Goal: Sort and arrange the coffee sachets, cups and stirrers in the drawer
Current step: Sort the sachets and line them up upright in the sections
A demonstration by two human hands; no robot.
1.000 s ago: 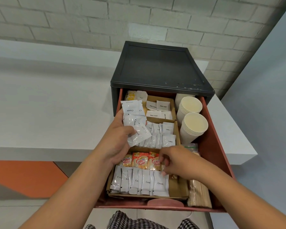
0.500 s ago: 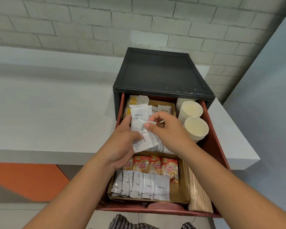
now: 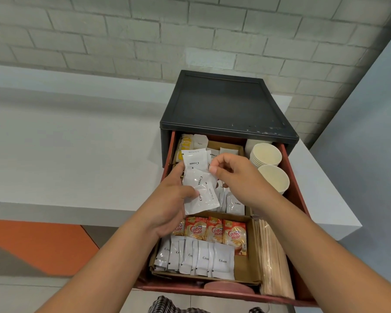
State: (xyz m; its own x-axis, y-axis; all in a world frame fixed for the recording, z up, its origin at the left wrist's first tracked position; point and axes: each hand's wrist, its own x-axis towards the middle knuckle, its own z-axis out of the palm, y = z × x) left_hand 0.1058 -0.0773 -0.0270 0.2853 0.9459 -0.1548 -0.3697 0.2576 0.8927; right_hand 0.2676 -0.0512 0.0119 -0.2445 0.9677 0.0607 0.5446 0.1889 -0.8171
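Observation:
The red drawer (image 3: 290,168) stands pulled out of a black cabinet (image 3: 224,105). My left hand (image 3: 169,199) grips a small fan of white cream sachets (image 3: 199,181) above the drawer's middle. My right hand (image 3: 233,177) hovers beside them, thumb and forefinger pinching the edge of the fan's upper sachets. In the front cardboard tray lie a row of white cream sachets (image 3: 203,258) and red Coffee mate sachets (image 3: 215,231). White coffee sachets (image 3: 234,204) fill the middle tray. Two stacks of paper cups (image 3: 269,163) sit at the right. Wooden stirrers (image 3: 273,258) lie along the right side.
The cabinet sits on a pale grey counter (image 3: 66,143) against a white brick wall. Sugar sachets and yellow packets (image 3: 186,143) fill the drawer's back left. An orange panel (image 3: 32,242) shows below the counter. A grey wall rises at the right.
My right hand left the front tray, rose to the cream sachets in my left hand, and now pinches them. My left hand kept its grip. The view drifted downward slightly.

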